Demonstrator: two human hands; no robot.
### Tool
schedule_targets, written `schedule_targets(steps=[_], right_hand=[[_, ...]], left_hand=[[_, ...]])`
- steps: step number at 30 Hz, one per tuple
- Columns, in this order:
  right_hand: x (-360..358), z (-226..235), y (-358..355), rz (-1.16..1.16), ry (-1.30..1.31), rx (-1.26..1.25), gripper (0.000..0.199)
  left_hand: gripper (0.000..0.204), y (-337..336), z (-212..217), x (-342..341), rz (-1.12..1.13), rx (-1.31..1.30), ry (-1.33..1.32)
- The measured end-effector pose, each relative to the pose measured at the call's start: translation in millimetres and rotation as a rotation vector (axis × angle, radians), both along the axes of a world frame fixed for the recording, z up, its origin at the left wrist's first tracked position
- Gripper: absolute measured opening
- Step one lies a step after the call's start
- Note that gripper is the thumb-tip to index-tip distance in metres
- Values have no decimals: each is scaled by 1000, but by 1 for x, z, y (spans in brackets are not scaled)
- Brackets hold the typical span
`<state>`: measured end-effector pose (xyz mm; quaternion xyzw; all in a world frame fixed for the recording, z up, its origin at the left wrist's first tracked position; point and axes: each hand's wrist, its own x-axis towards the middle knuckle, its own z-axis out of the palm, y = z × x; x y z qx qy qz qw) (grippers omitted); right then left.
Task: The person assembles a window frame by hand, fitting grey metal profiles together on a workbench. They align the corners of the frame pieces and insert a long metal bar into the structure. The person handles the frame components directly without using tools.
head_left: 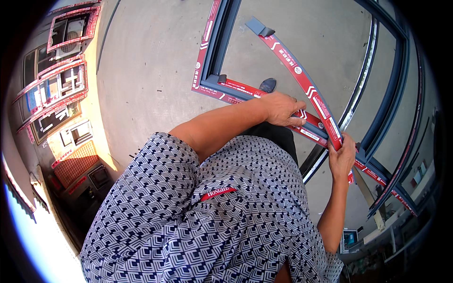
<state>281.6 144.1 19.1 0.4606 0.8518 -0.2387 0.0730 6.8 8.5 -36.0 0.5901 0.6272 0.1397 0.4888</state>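
A dark grey window frame (221,47) with red protective film lies in front of me, its near rail crossing close to my body. My left hand (282,109) reaches over that rail, its fingers bent down around the film-covered profile. A long strip (297,70) in red film with white marks slants from the upper middle down to the rail. Its far end is bare grey, with a dark flap beside it. My right hand (342,154) grips the strip's near end at the rail, thumb against it. The fingers' undersides are partly hidden.
To the right stand more dark frame profiles (401,61) with a shiny metal rail (363,70) beside them. A shoe (268,85) shows past the near rail on the concrete floor (155,61). Several red-edged window frames (73,28) are at far left.
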Motion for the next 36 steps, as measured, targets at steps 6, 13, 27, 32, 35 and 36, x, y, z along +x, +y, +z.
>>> schedule_targets(steps=[6, 13, 27, 32, 35, 36], right_hand=[[-6, 17, -2, 13, -69, -107, 44], [-8, 29, 7, 44, -64, -139, 42], [-20, 32, 13, 29, -139, -141, 41], [-22, 31, 14, 30, -158, -142, 39], [-19, 30, 15, 28, -146, -139, 38], [-20, 31, 16, 29, -151, -140, 38]], left_hand=[[58, -9, 14, 6, 52, -45, -3], [51, -13, 19, 20, 164, 109, 39], [64, 2, 8, 13, 61, 68, -52], [64, 6, 9, 11, 18, 72, -54], [64, 8, 9, 11, 6, 82, -49], [64, 8, 10, 11, 5, 85, -46]])
